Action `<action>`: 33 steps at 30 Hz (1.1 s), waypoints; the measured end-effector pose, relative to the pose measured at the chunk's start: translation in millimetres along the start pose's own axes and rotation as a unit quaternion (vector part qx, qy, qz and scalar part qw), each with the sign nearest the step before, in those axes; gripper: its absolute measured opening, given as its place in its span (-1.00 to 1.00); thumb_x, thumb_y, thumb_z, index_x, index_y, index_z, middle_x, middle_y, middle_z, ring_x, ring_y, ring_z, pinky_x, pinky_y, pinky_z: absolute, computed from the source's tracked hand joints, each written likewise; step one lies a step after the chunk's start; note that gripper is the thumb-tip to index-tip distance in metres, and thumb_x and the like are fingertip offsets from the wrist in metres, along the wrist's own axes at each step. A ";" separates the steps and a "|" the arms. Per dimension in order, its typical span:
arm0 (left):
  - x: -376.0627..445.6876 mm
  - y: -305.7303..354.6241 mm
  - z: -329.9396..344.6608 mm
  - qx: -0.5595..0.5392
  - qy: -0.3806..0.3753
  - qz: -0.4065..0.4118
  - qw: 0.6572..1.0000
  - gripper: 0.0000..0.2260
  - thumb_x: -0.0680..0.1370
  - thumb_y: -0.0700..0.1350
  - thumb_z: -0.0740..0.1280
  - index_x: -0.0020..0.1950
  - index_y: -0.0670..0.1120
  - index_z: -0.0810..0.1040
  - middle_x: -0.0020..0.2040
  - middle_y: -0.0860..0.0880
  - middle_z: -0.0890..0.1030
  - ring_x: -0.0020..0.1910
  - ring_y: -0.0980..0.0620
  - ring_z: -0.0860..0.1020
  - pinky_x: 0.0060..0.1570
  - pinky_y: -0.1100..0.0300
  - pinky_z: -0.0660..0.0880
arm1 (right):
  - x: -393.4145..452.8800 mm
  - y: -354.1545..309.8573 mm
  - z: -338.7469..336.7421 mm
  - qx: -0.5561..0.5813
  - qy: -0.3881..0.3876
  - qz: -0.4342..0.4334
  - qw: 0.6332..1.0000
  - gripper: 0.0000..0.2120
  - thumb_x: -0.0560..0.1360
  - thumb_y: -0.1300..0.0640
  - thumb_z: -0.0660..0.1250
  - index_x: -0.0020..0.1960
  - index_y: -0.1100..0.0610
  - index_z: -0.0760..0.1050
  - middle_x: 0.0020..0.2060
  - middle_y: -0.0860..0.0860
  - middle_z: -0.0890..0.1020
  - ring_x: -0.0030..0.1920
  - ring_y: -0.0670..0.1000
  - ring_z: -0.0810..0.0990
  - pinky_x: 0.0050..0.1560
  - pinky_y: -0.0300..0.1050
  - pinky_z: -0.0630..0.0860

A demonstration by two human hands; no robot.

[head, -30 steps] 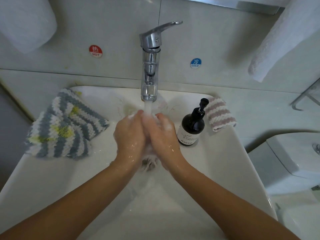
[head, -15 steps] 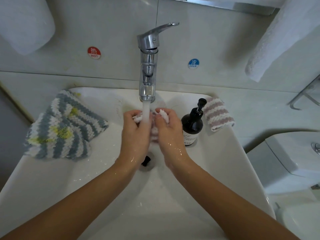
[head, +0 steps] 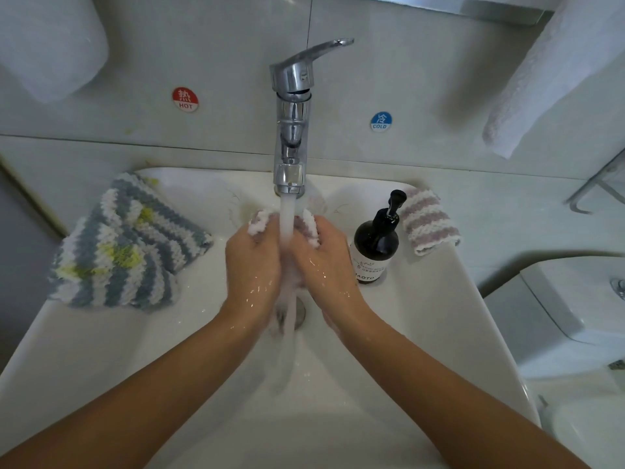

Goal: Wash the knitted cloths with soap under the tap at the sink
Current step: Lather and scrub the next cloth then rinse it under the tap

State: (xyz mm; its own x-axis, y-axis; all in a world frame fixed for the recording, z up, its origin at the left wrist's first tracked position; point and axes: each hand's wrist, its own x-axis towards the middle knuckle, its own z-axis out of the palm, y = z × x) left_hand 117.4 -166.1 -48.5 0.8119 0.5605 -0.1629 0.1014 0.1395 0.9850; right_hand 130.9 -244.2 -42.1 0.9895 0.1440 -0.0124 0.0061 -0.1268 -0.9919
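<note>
Water runs from the chrome tap point(head: 291, 130) into the white sink point(head: 101, 350). Under the stream, my left hand point(head: 252, 265) and my right hand point(head: 324, 262) grip a wet pink-and-white knitted cloth point(head: 311, 225) between them; its ends stick out above my fingers and most of it is hidden. A grey, white and yellow striped knitted cloth point(head: 125, 245) lies on the sink's left rim. Another pink-and-white striped cloth point(head: 427, 225) lies folded on the right rim, behind the dark soap pump bottle point(head: 377, 242).
White towels hang at the upper right point(head: 548, 76) and upper left point(head: 47, 42). Red HOT point(head: 185, 99) and blue COLD point(head: 381, 121) stickers mark the tiled wall. A white toilet tank point(head: 571, 313) stands to the right of the sink.
My hands went from pressed together to slightly apart, with the cloth's ends showing above my fingers. The hands have since moved back a little under the stream.
</note>
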 end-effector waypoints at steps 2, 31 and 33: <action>0.0 3.4 -0.6 -0.023 0.010 -0.011 1.000 -0.80 0.58 0.00 0.30 -0.16 -0.05 0.64 -0.26 -0.01 0.69 -0.26 0.03 0.67 -0.25 0.16 0.58 | -1.5 -0.5 2.2 -0.001 -0.003 0.007 1.000 -0.78 0.55 0.07 0.26 -0.23 0.13 0.43 -0.33 0.02 0.50 -0.26 -0.01 0.51 -0.25 -0.02 0.53; -7.0 4.5 3.0 -0.009 0.055 0.054 0.997 -0.56 0.66 0.03 0.12 -0.38 -0.07 0.47 -0.49 0.05 0.53 -0.41 0.07 0.56 -0.33 0.10 0.52 | -10.0 -11.9 9.0 -0.046 -0.053 -0.060 0.996 -0.70 0.60 -0.06 0.21 -0.23 0.04 0.50 -0.35 -0.09 0.58 -0.31 -0.16 0.55 -0.32 -0.30 0.42; -4.7 4.9 0.3 -0.023 0.049 0.047 0.997 -0.57 0.66 0.03 0.11 -0.36 -0.10 0.46 -0.47 0.04 0.53 -0.40 0.07 0.57 -0.35 0.14 0.53 | -11.3 -14.3 7.8 -0.048 -0.085 -0.028 0.995 -0.71 0.59 -0.13 0.20 -0.05 0.07 0.54 -0.21 -0.03 0.64 -0.19 -0.10 0.63 -0.33 -0.29 0.51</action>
State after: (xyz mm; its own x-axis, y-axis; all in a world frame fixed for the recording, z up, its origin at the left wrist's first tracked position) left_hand 114.3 -168.3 -42.9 0.7561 0.6498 -0.0776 -0.0004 0.1191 0.9929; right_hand 118.5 -236.4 -28.7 0.9483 0.3171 0.0140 0.0834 -0.2064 -0.9749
